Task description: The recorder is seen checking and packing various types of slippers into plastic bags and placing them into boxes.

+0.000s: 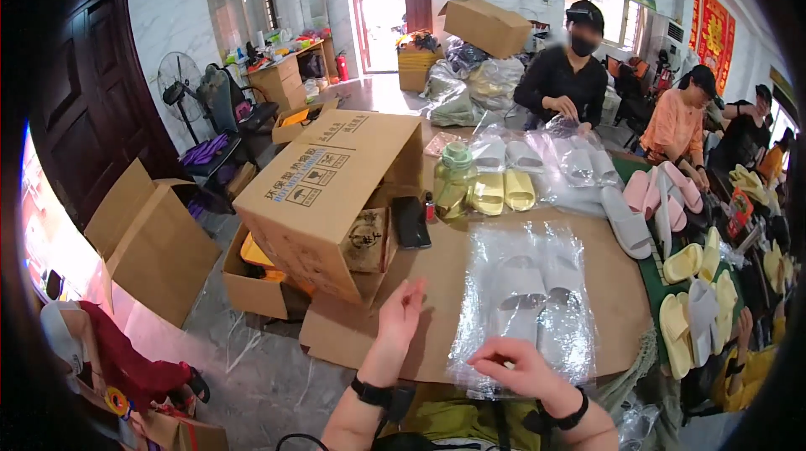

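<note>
Right hand [514, 364] over a clear plastic bag [470, 283] with grey slides [515, 281]

The right hand is above the near end of the bag. Its fingers are bent, and the thumb and the forefinger come close together in a ring shape; I cannot tell whether the fingertips pinch the film. The left hand [403, 306] is to the left of the bag, with opened fingers, the palm turned partly inward, and it holds nothing. Each wrist wears a black band.

The bag lies flat on the brown table surface [437, 283], and the two slides inside it are side by side. Beyond the bag, there is a pair of yellow slides [502, 192], and behind them other grey slides with clear film. A jar with a green lid [454, 184] stands beyond the bag, a little to its left, and near this jar lies a black phone [412, 222]. Further left of the bag is a large printed carton [323, 170].

To the right of the bag are pink slides [640, 191] and more yellow slides [673, 333]. On the far side, a person in a black top [550, 81] has both hands near the film.
</note>
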{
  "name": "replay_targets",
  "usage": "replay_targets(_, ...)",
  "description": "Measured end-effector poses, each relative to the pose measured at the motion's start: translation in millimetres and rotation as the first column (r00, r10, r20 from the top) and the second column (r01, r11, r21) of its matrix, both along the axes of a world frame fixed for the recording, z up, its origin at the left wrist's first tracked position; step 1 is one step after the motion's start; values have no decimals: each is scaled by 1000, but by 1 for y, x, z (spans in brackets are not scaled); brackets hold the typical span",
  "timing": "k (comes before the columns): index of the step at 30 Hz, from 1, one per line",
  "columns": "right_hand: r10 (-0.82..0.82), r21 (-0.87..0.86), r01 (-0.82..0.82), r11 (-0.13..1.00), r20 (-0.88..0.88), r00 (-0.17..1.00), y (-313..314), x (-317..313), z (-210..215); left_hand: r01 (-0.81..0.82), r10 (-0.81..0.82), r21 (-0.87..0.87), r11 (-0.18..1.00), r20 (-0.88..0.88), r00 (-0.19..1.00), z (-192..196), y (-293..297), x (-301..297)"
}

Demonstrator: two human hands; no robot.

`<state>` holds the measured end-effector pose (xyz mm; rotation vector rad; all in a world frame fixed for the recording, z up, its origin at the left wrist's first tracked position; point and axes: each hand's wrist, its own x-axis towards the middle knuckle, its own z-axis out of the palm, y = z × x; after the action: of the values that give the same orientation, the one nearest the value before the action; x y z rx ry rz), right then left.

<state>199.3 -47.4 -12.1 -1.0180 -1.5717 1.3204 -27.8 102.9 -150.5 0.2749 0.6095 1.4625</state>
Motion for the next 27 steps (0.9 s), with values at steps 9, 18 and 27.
replay_targets(9,-601,50,602,797,172,781,-78,91,-46,640,-193,123,759,-896,401,36,-85,82)
replay_targets(18,-673,585,345,734,556,488,-36,84,-96,848,526,90,522,-817,-238,-5,-87,107)
replay_targets(27,-702,658,294,693,523,484,-37,96,-134,859,523,128,495,-834,-177,-10,-87,92)
